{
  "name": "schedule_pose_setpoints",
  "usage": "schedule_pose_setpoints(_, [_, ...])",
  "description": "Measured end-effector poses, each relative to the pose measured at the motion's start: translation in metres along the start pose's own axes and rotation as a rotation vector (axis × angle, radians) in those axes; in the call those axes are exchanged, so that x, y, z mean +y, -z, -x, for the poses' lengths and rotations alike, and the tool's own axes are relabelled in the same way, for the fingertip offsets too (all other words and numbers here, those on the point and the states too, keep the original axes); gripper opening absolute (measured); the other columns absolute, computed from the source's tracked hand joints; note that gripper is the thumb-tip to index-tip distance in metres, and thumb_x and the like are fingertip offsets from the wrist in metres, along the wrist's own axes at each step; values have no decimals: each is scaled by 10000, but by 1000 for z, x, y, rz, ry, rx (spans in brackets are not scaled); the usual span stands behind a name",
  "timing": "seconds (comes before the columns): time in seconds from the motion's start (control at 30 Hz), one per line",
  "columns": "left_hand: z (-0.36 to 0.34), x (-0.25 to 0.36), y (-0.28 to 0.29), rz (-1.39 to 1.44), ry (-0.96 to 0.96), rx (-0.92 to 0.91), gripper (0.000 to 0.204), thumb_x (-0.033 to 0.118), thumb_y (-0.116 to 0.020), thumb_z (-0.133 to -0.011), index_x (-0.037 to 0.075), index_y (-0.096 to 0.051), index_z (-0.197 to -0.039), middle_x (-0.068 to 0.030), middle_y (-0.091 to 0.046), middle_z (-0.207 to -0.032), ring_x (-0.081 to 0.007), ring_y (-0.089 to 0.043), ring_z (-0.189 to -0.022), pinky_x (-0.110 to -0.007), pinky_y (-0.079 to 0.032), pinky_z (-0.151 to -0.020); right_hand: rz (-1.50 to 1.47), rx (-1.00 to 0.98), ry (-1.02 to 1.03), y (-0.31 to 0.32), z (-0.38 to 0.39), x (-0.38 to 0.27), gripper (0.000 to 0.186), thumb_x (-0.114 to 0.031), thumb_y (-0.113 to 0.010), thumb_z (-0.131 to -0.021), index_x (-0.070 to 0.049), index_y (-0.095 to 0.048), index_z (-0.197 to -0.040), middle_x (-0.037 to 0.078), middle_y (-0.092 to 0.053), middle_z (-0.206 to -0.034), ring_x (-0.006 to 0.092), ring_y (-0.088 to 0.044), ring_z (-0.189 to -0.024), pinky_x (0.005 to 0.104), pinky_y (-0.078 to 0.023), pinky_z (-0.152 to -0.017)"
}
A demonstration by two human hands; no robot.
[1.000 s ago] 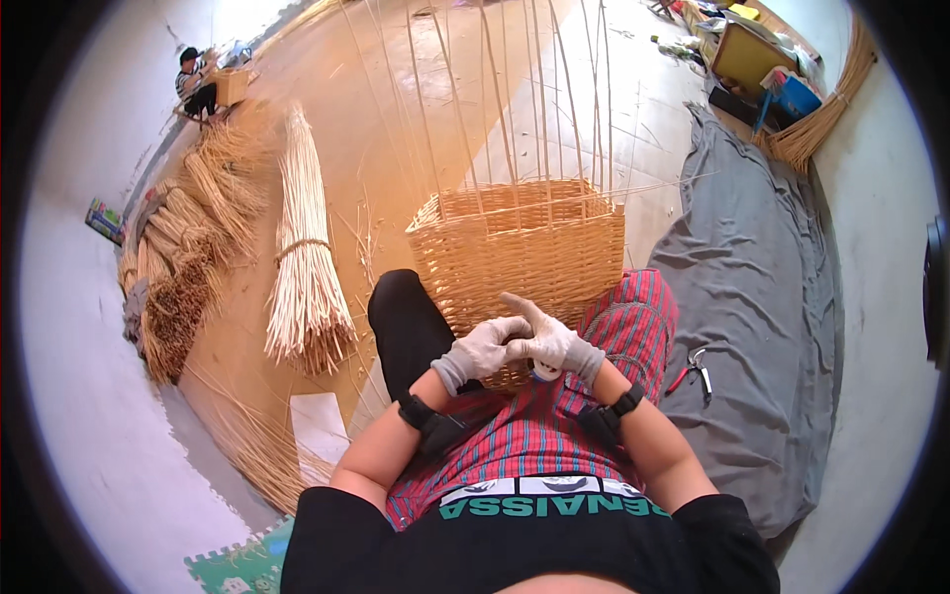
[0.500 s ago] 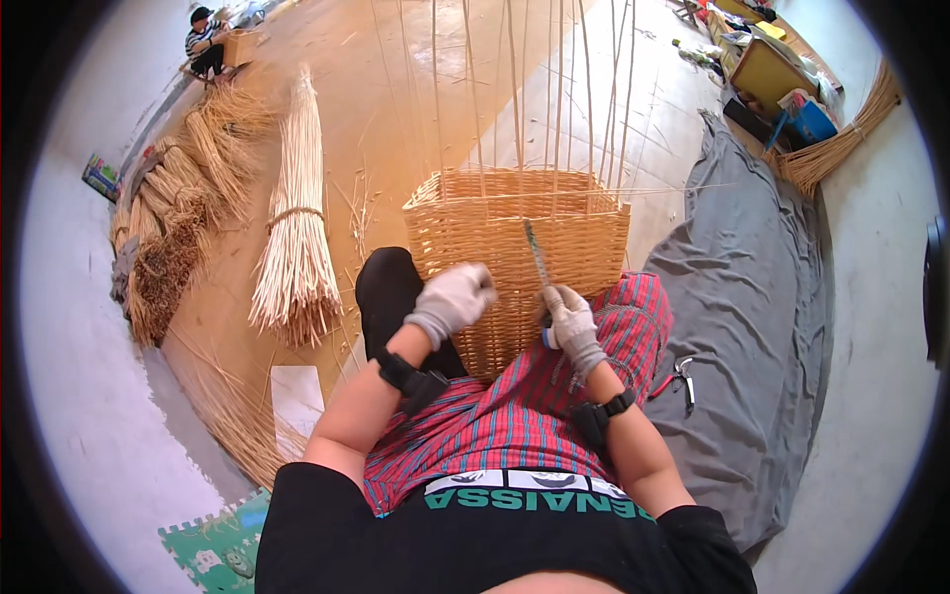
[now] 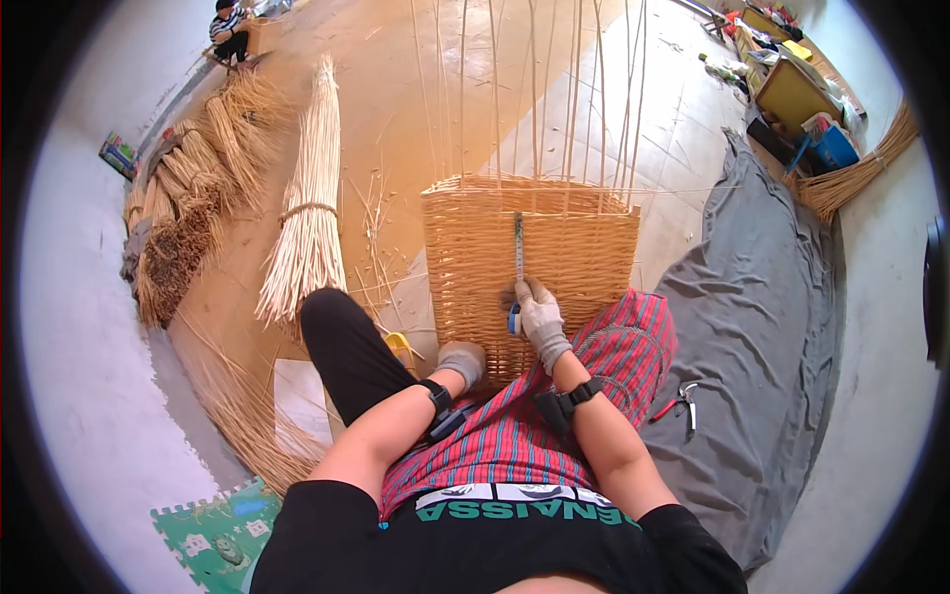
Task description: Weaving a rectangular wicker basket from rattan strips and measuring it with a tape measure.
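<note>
Basket [image 3: 554,267] stands upright on the floor [image 3: 396,129] against the person's knees, its near wall facing them and its bare stakes rising past the rim. Tape measure [image 3: 518,259] runs straight up that wall, long axis vertical, from the case low down to the rim. Right hand [image 3: 539,315], gloved, is closed round the case, the nearer hand to it. Left hand [image 3: 462,362], fingers curled, rests at the basket's lower left corner, holding nothing I can make out.
</note>
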State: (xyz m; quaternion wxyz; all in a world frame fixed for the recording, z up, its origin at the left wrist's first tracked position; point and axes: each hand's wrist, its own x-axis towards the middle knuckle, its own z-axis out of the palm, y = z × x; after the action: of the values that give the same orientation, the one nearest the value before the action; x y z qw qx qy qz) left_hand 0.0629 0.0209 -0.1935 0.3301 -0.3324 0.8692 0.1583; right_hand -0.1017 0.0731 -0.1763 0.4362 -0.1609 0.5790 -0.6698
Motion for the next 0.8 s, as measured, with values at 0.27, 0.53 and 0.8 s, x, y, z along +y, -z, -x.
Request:
schedule_pose_setpoints(0.27, [14, 8, 3, 80, 38, 17, 437, 457, -676, -841, 113, -788, -1086, -158, -734, -1162, -309, -712, -1093, -417, -570, -887, 99, 47, 157, 4, 5, -12, 220, -203, -584, -1041, -12, -664, -1115, 46, -710, -867, 131, -646, -749, 278, -523, -684])
schedule_pose_setpoints(0.53, [2, 0, 7, 101, 54, 2, 415, 443, -695, -845, 116, -789, -1082, -142, -749, -1128, -304, -722, -1074, -431, -582, -845, 2, 63, 31, 0, 13, -4, 203, -186, -564, -1047, -19, -673, -1010, 38, -701, -842, 107, -607, -730, 263, -492, -692])
schedule_pose_setpoints(0.8, [9, 4, 18, 161, 96, 4, 386, 389, -686, -859, 119, -775, -1119, -155, -730, -1178, -313, -718, -1084, -439, -582, -856, 242, 177, 66, -9, -1, -34, 260, -230, -571, -1039, 9, -673, -1017, 54, -703, -809, 125, -617, -720, 281, -499, -683])
